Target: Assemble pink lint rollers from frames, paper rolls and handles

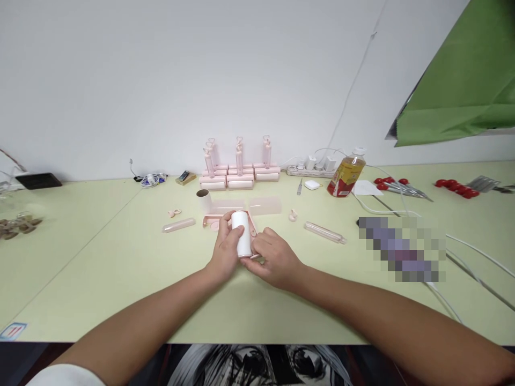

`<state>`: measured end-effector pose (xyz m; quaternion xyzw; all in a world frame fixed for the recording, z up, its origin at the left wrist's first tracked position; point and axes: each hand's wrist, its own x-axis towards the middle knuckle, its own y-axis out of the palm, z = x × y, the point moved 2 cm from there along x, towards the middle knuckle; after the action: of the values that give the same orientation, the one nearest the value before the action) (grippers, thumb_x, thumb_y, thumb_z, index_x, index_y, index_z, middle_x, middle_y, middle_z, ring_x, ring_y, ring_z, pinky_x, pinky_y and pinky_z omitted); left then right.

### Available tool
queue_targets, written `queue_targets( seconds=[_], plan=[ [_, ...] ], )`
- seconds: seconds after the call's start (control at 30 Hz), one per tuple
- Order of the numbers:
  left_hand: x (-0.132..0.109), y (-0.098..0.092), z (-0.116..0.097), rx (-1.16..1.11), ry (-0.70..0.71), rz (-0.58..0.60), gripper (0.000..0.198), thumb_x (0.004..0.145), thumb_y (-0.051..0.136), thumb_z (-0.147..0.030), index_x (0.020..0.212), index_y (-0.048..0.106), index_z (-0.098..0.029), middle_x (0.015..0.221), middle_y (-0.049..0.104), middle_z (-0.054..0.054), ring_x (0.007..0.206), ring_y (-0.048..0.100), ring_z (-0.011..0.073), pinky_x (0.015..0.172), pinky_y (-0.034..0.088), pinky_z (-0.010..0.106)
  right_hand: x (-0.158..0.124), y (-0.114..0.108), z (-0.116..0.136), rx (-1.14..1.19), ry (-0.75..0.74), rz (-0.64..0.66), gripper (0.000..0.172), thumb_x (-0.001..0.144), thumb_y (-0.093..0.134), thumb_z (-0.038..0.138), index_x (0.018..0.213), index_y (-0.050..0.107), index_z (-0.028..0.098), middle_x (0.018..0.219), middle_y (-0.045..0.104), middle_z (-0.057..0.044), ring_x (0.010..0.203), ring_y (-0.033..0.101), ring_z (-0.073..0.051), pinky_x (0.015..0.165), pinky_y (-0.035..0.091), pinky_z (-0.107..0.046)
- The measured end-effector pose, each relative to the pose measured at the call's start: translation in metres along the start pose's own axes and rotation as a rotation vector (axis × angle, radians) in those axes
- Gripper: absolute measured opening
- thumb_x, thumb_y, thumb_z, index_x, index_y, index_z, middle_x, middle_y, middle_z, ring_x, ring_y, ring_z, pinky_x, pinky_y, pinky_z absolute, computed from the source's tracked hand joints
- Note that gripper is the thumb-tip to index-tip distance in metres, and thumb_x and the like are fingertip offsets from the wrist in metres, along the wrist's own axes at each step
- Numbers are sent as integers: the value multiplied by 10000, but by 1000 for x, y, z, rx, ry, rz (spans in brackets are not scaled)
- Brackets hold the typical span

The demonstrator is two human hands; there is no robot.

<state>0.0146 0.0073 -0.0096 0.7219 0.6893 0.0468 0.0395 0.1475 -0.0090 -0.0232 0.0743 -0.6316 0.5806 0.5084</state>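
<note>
My left hand [227, 244] is wrapped round a white paper lint roll [241, 230], its thumb lying across the side. The roll is tilted slightly over the table. My right hand [277, 257] is closed at the roll's lower right end, gripping a pale pink roller part [253, 234] whose shape is mostly hidden by the fingers. Just behind the hands lies a pink plastic piece [210, 221]. A second lint roll [204, 201] stands upright, showing its brown core. Clear pink tube handles lie on the left [178, 225] and on the right [325, 232].
Several finished-looking pink lint rollers [240, 177] stand by the wall. Translucent pink covers [265, 206] lie before them. Small pink rings [293, 215] sit nearby. At the right are a juice bottle [346, 174], a power strip [311, 170], red-handled tools [392, 183] and white cables [470, 249].
</note>
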Motion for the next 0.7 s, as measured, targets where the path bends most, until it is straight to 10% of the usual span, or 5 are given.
queue_targets(
  seconds=[0.7],
  plan=[
    [0, 7, 0, -99, 62, -14, 424, 809, 575, -307, 1205, 454, -216, 848, 574, 7, 679, 557, 150, 603, 458, 266, 4, 1, 9, -128, -79, -128, 302, 834, 546, 156, 588, 383, 221, 585, 442, -6, 606, 318, -167, 589, 282, -313]
  ],
)
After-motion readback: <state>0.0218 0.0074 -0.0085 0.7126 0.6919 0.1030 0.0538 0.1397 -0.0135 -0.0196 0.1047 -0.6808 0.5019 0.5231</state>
